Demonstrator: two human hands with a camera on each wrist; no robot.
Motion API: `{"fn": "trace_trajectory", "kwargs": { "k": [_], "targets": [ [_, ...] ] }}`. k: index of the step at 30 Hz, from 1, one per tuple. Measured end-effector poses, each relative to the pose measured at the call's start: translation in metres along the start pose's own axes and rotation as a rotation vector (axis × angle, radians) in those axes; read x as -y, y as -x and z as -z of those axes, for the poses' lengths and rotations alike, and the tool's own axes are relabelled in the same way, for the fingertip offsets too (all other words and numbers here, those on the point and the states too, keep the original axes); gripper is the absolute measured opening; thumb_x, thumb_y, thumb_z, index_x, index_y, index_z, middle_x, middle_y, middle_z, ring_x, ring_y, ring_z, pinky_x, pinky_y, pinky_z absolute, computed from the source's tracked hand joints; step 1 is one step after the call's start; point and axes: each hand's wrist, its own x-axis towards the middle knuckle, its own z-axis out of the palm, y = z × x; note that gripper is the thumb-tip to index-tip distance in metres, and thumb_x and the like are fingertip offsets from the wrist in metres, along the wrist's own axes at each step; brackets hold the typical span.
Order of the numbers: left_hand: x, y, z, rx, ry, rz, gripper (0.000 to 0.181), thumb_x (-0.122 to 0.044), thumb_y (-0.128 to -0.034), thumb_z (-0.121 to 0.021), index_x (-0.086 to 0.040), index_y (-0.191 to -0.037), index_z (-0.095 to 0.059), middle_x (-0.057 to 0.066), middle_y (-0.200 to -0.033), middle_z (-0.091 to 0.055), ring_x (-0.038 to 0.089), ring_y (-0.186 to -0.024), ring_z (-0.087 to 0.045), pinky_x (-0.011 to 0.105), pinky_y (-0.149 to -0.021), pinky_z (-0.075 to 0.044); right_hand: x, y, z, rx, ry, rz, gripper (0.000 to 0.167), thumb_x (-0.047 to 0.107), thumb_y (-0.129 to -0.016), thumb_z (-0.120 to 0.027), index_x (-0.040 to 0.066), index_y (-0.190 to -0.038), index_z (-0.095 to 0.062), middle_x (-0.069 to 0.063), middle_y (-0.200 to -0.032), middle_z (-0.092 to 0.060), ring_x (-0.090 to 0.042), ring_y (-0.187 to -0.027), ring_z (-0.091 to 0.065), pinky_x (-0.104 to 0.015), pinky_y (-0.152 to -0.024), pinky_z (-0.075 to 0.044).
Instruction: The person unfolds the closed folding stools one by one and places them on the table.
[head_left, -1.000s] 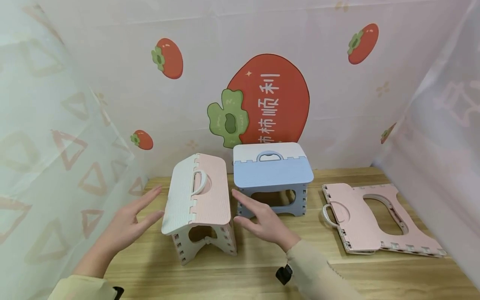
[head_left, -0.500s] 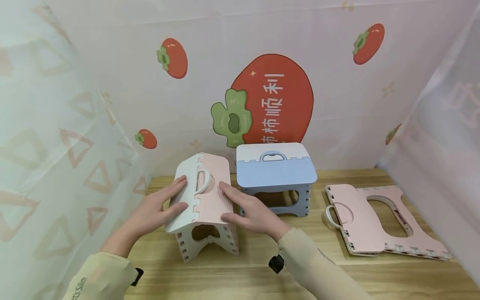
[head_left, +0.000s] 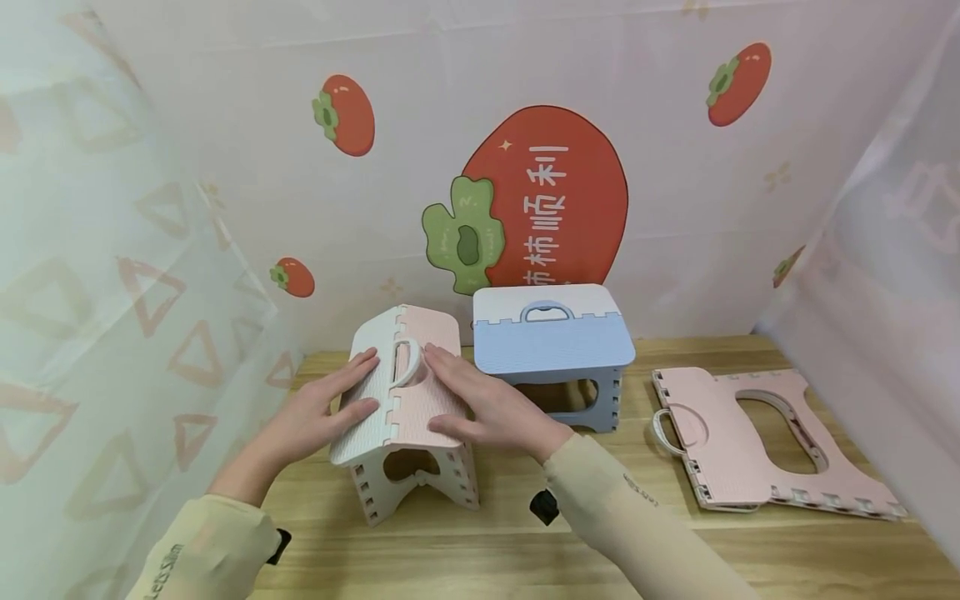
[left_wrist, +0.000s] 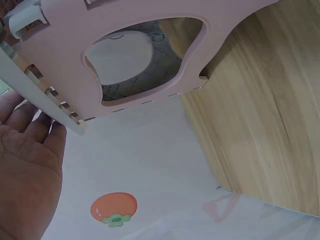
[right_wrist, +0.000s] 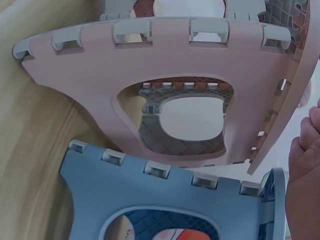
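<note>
A pink-and-white folding step stool [head_left: 416, 412] stands upright on its legs, its two top halves meeting in a raised ridge with a white carry handle [head_left: 407, 363]. My left hand [head_left: 311, 421] lies with extended fingers on the white half. On the pink half rests my right hand [head_left: 498, 408], fingers straight, close to the handle. The left wrist view shows the left hand [left_wrist: 27, 170] at the edge of the top and the pink leg panel [left_wrist: 65, 65]. In the right wrist view, the right hand [right_wrist: 306, 175] is only partly visible beside the top.
A blue-and-white folding stool [head_left: 551, 346] stands unfolded with a flat top just right of the pink-and-white one. Farther right, a pink folding stool [head_left: 720, 442] lies folded on the wooden table [head_left: 525, 550]. Printed cloth walls [head_left: 405, 192] enclose the back and sides.
Both hands have come in from beside the pink-and-white stool and landed on its top. The right hand has slid farther left toward the handle. The stool's top stays peaked.
</note>
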Motion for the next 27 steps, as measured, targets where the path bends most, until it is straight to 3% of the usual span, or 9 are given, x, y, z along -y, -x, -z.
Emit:
{"fn": "trace_trajectory", "kwargs": {
  "k": [14,27],
  "targets": [
    [0.002,0.0,-0.001,0.0,-0.026,-0.013,0.064,-0.039,-0.1031,-0.061,-0.018,-0.159,-0.039,0.003,-0.166,-0.032,0.04,-0.146,-0.038,0.063,-0.111,-0.039,0.003,-0.014,-0.002,0.038,0.028,0.034,0.081,0.043,-0.103,-0.06,0.015,-0.165,-0.016,0.001,-0.172,-0.012,-0.009,-0.156,-0.013,-0.033,-0.125,-0.025],
    [0.0,-0.001,-0.003,0.031,-0.039,0.028,0.067,-0.047,-0.1027,-0.059,-0.021,-0.16,-0.037,0.0,-0.167,-0.029,0.038,-0.148,-0.035,0.062,-0.112,-0.037,0.0,-0.009,-0.004,0.073,-0.04,-0.057,0.077,0.045,-0.104,-0.057,0.019,-0.165,-0.018,0.009,-0.171,-0.011,-0.01,-0.156,-0.016,-0.036,-0.124,-0.027]
  ]
}}
